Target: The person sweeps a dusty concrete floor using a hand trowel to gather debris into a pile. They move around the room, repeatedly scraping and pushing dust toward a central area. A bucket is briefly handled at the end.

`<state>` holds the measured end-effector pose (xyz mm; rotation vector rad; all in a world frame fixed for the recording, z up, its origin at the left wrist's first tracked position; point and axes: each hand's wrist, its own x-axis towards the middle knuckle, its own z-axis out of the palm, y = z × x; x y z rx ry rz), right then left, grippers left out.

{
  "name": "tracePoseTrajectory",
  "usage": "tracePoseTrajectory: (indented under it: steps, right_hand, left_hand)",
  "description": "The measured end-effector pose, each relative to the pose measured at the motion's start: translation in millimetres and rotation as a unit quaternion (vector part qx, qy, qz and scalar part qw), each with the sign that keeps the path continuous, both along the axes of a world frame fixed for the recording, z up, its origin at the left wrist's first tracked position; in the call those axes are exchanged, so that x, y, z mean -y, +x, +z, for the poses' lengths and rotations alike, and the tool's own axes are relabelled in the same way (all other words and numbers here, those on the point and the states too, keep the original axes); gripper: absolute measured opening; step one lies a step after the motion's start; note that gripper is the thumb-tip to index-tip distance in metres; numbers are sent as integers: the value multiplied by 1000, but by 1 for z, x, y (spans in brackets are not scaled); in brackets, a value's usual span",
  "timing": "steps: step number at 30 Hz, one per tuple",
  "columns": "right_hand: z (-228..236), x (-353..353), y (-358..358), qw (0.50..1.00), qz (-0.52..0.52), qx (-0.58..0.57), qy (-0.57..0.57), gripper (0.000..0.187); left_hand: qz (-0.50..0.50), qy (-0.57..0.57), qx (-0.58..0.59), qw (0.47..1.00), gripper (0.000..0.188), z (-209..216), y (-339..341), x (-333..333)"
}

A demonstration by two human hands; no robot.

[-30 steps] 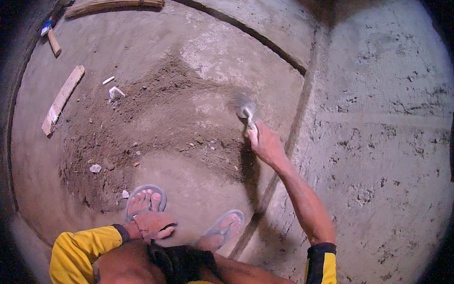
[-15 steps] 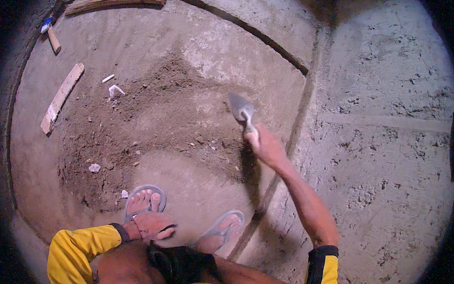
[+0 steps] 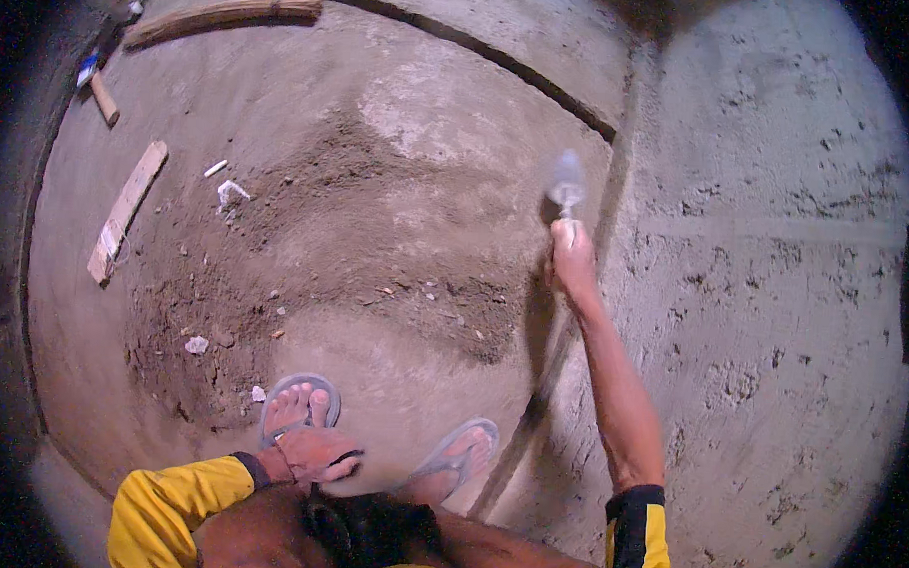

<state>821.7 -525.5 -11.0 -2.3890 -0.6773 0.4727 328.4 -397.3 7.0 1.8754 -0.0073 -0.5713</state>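
My right hand [image 3: 574,256] is closed round the handle of a pointed trowel [image 3: 566,178]. Its grey blade, smeared by motion, points away from me over the floor, close to the foot of the rough wall at right. My left hand [image 3: 318,454] hangs over my bent leg, just above my left foot. Its fingers are curled together, partly hidden, with no object visible in them. Loose brown soil [image 3: 346,250] is spread in a curved band over the floor, left of the trowel, with small stones in it.
A straw broom [image 3: 223,21], a brush with a wooden handle [image 3: 103,96] and a wooden board [image 3: 127,212] lie along the left. Near the board are a white stick [image 3: 215,168] and a white scrap [image 3: 233,191]. My sandalled feet [image 3: 300,404] stand in front of the soil.
My right hand has swung the trowel to the right and slightly away from me, toward the wall's foot. My left hand stays over my leg. The view has shifted slightly.
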Motion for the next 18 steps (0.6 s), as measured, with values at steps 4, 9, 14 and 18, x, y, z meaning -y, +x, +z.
tracePoseTrajectory:
  steps: [4,9,14,18]
  right_hand:
    - [-55,20,-31,996,-11,89,4,20]
    - [6,-17,-29,999,46,-17,-24,31]
    - [-19,-7,-12,998,-38,-11,46,34]
    - [30,-13,3,979,-37,-190,64,36]
  left_hand:
    - [-62,64,6,996,39,39,39,-13]
    - [-57,114,-25,992,40,69,56,-6]
    - [-70,46,-51,995,41,26,43,11]
    - [-90,69,-33,993,38,14,35,13]
